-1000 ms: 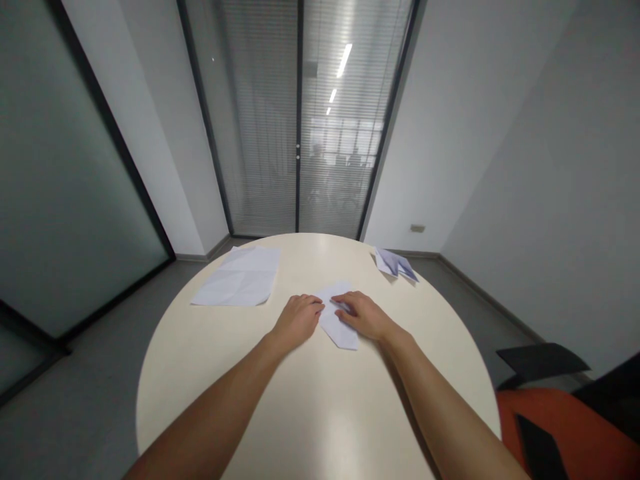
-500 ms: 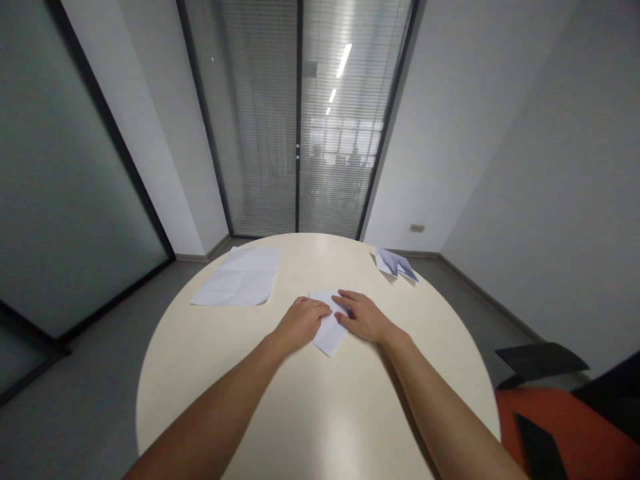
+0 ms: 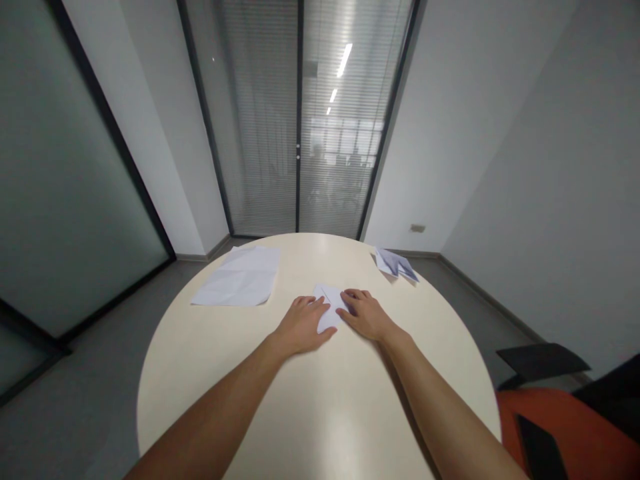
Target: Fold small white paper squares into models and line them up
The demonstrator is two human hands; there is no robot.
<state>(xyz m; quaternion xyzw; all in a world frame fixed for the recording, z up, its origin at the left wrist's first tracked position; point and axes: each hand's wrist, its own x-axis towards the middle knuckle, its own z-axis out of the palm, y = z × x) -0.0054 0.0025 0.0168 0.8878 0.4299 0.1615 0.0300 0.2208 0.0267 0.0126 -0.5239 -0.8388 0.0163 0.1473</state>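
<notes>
A small folded piece of white paper (image 3: 327,323) lies on the round table between my two hands, and a crease or edge line shows near its top. My left hand (image 3: 304,325) rests over its left side, with the fingers stretched forward and the thumb spread away toward the lower corner. On the right edge lies my right hand (image 3: 367,316), its fingertips touching the paper and its thumb held apart from the fingers. Both hands press from above and cover parts of the paper.
The round cream table (image 3: 320,407) carries a creased flat white sheet (image 3: 240,277) at the far left. A folded paper shape (image 3: 395,264) stands near the far right edge. An orange chair (image 3: 565,433) with black armrests is at the right. Glass panels with blinds (image 3: 265,133) lie beyond.
The folded paper has shifted or turned slightly away from me, its lower point no longer sticking out toward me. My left hand has spread its thumb and fingers wider; the right has barely moved.
</notes>
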